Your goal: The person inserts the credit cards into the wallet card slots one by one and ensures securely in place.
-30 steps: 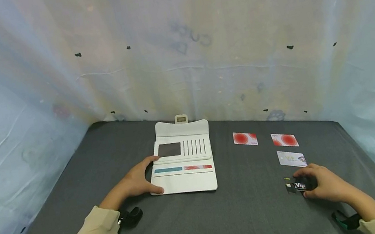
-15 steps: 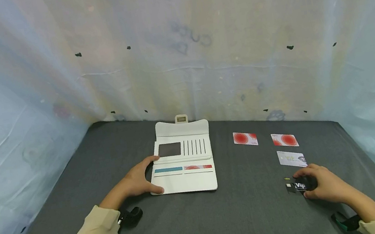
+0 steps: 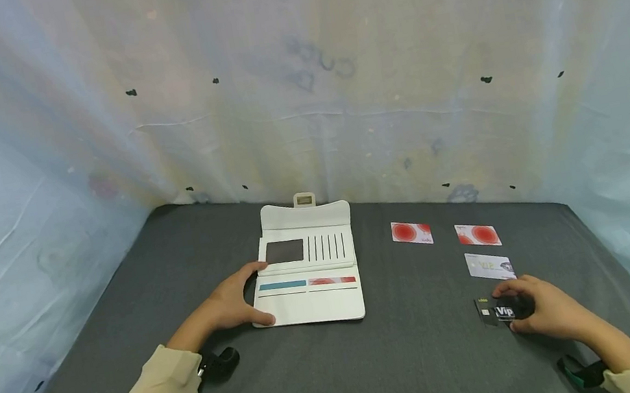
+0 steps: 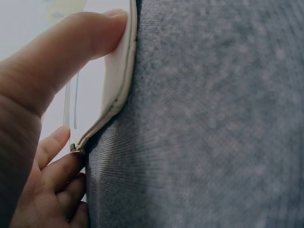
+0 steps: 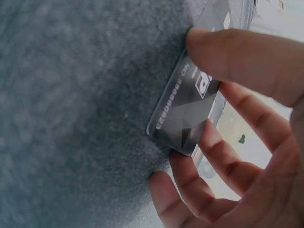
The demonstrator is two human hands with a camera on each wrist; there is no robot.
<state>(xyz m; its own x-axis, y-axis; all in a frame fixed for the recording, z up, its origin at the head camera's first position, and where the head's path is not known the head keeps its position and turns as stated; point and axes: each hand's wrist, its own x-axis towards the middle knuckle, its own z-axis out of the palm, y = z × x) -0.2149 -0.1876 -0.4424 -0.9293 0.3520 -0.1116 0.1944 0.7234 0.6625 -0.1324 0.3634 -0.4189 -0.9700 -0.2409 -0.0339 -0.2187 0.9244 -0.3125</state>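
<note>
A white wallet (image 3: 309, 309) lies unfolded on the grey cloth, with a teal card and a red-patterned card showing in its near slots. My left hand (image 3: 229, 302) grips its left edge. The thumb (image 4: 102, 33) presses on the near border, and the other fingers are bent at the side edge. At the right, a black VIP card (image 3: 486, 312) is pinched by its edges in my right hand (image 3: 537, 309). In the right wrist view the thumb (image 5: 213, 50) covers part of the card's print, and the fingers meet its opposite edge.
Beyond the right hand lie a silver VIP card (image 3: 488, 266) and a red-and-white card (image 3: 478, 235). Another red-and-white card (image 3: 411, 233) lies nearer the wallet. A pale curtain (image 3: 333, 82) hangs along the back and sides of the grey table (image 3: 383, 380).
The black card has tilted slightly in my right hand, so more of its left end shows. My left hand and the wallet stay in place.
</note>
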